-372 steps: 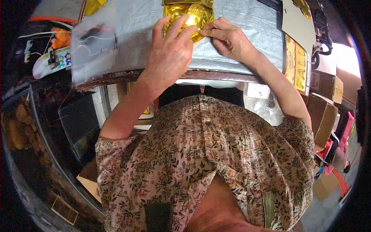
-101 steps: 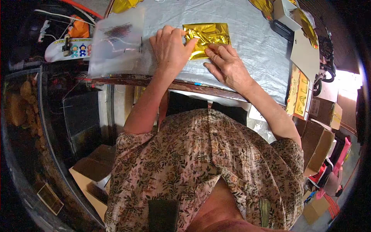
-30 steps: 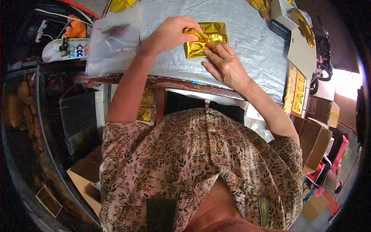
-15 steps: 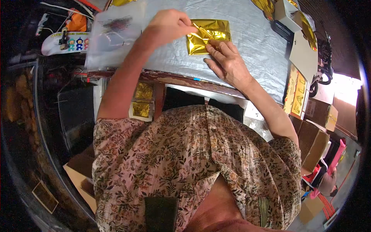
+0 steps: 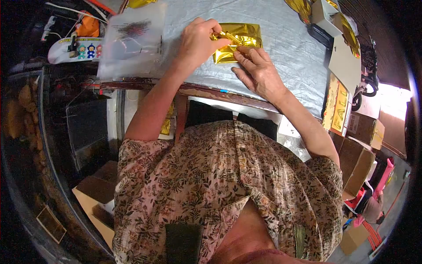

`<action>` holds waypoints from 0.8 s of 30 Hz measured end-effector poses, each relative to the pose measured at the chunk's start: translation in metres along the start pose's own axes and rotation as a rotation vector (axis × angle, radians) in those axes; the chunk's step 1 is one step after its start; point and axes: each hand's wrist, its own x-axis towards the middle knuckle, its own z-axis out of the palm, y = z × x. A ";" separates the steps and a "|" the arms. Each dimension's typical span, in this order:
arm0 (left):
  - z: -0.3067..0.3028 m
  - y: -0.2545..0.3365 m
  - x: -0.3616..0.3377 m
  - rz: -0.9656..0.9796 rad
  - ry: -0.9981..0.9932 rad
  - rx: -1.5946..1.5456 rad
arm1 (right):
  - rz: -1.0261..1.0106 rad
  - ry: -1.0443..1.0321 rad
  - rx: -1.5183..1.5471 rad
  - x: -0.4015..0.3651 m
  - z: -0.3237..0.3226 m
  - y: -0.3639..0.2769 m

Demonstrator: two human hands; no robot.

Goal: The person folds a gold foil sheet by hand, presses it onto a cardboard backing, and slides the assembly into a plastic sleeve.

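Observation:
A folded piece of shiny gold foil (image 5: 246,33) lies flat on the grey cloth-covered table in the head view; it looks like a flattened foil balloon, but I cannot be sure. At its left side, my left hand (image 5: 200,42) is closed, thumb and fingers pinching the foil's crumpled edge. My right hand (image 5: 261,72) rests on the foil's lower right part with its fingers stretched out and thumb apart on the cloth. Between the two hands the foil is creased and slightly raised.
Clear plastic bags (image 5: 132,48) lie on the table's left side. To the right stand a white box (image 5: 326,17), more gold foil (image 5: 349,35) and a printed packet with gold letters (image 5: 340,108). Open cardboard boxes (image 5: 358,169) stand below on the right.
My left hand has moved slightly right and down, bringing the pinched foil edge inward over the piece. My right hand has stayed in place.

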 end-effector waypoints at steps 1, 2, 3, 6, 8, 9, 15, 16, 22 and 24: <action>0.001 -0.001 -0.001 0.035 0.058 -0.049 | -0.001 0.003 -0.004 0.000 0.000 0.000; 0.002 -0.002 -0.001 0.070 0.114 -0.098 | 0.002 0.006 -0.006 0.000 -0.001 0.000; 0.001 0.000 -0.001 0.073 0.112 -0.098 | 0.001 0.009 -0.001 0.000 0.000 0.001; -0.003 0.006 -0.001 0.102 0.114 -0.099 | 0.002 0.010 0.006 -0.001 0.000 0.001; -0.003 0.012 -0.001 -0.026 0.060 -0.329 | 0.003 0.007 0.007 -0.001 0.000 0.001; -0.005 0.015 -0.001 -0.026 0.061 -0.330 | 0.008 0.004 0.008 -0.001 -0.001 0.001; -0.002 0.006 0.005 -0.069 -0.081 -0.416 | 0.010 0.007 0.008 -0.002 0.001 0.002; -0.001 0.002 0.009 -0.084 -0.138 -0.512 | 0.010 0.008 0.010 -0.002 0.001 0.002; -0.008 -0.014 0.028 -0.042 -0.392 -0.689 | 0.013 0.009 0.016 0.000 0.000 0.000; -0.008 -0.016 0.033 -0.013 -0.437 -0.704 | 0.018 0.000 0.016 0.000 0.000 0.000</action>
